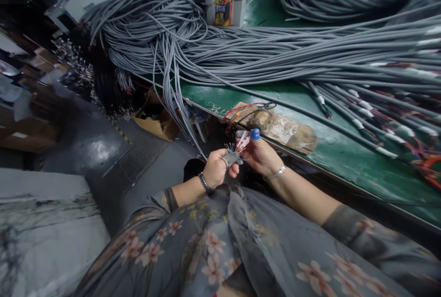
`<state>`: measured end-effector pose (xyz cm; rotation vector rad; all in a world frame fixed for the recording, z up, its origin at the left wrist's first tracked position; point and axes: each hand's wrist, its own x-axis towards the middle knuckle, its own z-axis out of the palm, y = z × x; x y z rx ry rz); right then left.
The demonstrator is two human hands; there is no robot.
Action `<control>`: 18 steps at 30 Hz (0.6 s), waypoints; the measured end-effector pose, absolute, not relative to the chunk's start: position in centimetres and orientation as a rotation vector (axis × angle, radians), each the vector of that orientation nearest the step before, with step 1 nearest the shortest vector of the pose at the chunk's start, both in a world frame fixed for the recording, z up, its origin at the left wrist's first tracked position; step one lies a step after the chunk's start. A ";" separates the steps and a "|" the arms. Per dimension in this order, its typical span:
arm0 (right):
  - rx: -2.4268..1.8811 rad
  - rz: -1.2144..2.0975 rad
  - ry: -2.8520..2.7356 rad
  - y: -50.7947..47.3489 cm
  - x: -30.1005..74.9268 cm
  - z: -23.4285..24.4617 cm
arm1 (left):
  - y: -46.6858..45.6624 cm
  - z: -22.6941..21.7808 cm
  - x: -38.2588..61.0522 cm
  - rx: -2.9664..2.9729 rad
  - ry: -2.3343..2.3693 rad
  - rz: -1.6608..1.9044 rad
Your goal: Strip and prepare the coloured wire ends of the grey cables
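Observation:
My left hand (216, 168) is closed around the end of a grey cable, in front of my body and below the bench edge. From its top a fan of thin coloured wires (231, 147) sticks out. A grey wrap (230, 158) sits at the thumb of this hand. Close beside it on the right, my right hand (262, 155) is closed, with a blue finger cot (255, 134) on one digit. Its fingers pinch a small pinkish-white piece (243, 141) next to the wires; what kind of thing it is cannot be made out.
Grey cables (241, 53) lie in a long bundle across the green bench (213, 97), their stripped ends at the right. A worn wooden block (285, 127) rests near the bench edge. An open cardboard box (151, 125) stands on the floor, left. Orange-handled pliers (430, 168) lie far right.

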<state>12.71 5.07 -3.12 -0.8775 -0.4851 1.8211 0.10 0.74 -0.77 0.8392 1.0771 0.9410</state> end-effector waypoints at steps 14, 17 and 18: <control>-0.753 1.918 -0.545 4.0 13.5 -2.3 | -0.2 -1.4 -0.6 0.913 1.092 1.109; -0.779 1.880 -0.568 4.0 13.5 -2.3 | 0.0 -1.5 -0.4 0.971 1.101 1.130; -0.786 1.875 -0.575 4.0 13.4 -2.2 | 0.1 -1.4 -0.4 0.993 1.107 1.129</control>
